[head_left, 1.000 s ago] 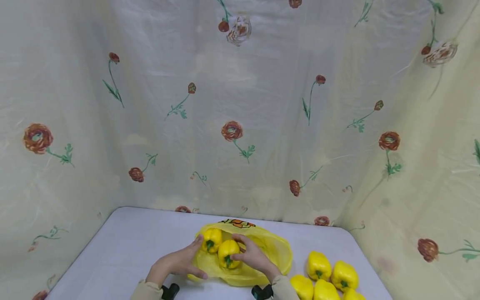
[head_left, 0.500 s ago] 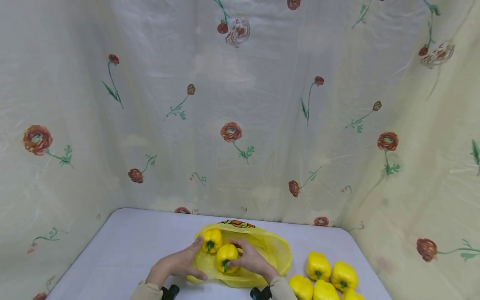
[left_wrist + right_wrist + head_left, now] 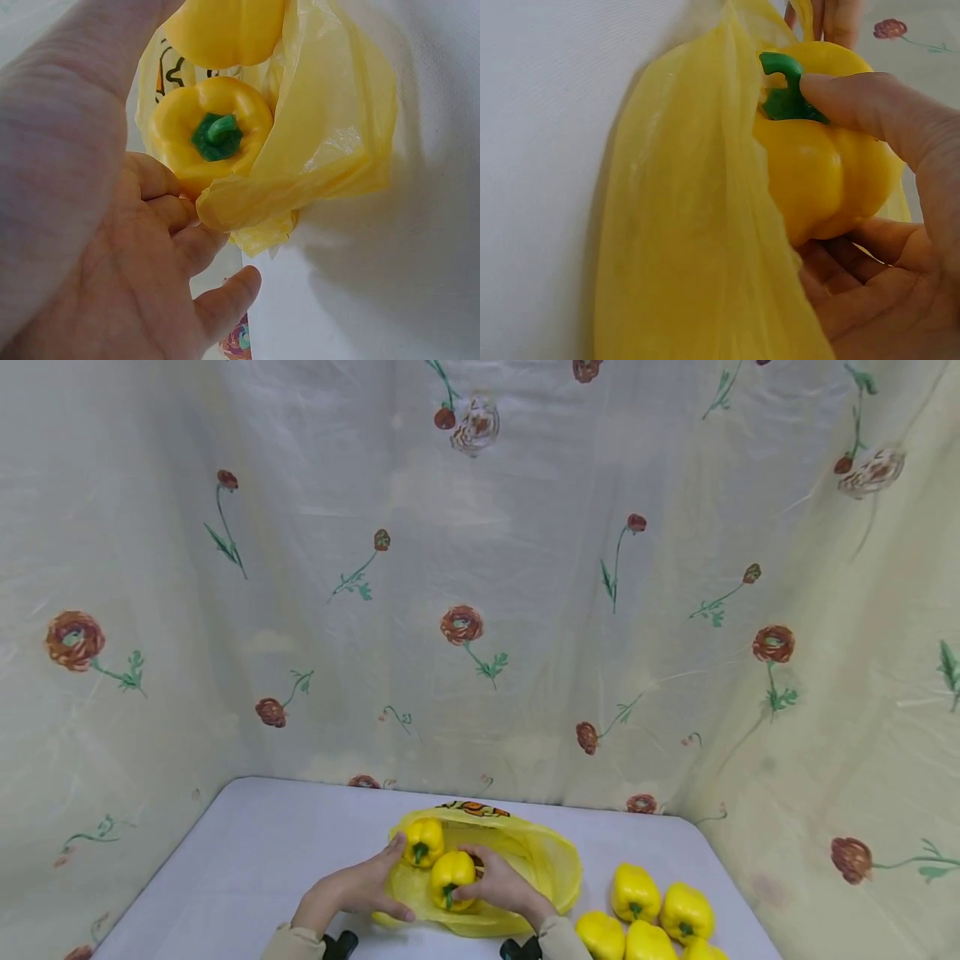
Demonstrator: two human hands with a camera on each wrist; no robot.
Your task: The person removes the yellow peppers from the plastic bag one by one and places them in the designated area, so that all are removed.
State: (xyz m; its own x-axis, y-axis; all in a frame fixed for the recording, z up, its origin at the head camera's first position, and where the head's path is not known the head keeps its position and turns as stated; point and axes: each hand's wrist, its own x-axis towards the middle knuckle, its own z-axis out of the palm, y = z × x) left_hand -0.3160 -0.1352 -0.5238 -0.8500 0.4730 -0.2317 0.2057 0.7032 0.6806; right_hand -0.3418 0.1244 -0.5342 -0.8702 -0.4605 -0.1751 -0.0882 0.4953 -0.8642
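Observation:
A yellow plastic bag (image 3: 543,868) lies on the table with its mouth spread toward me. My right hand (image 3: 504,883) grips a yellow bell pepper (image 3: 452,880) inside the mouth, thumb beside its green stem and fingers around its far side. Another yellow bell pepper (image 3: 423,842) sits in the bag, farther back and to the left. At the bag's left side, my left hand (image 3: 358,885) has its fingers spread. In the left wrist view, the fingers (image 3: 201,247) touch the bag's edge close to the rear bell pepper (image 3: 251,135).
Several more yellow bell peppers (image 3: 636,893) stand grouped at the table's right front, some cut off by the frame. The white table (image 3: 285,827) meets a flower-patterned curtain (image 3: 525,693) at the back and sides. A dark print (image 3: 474,808) marks the bag's far edge.
My right hand has moved slightly left and toward me with its bell pepper, lower in the bag's mouth. The left hand and the other peppers stay about where they were.

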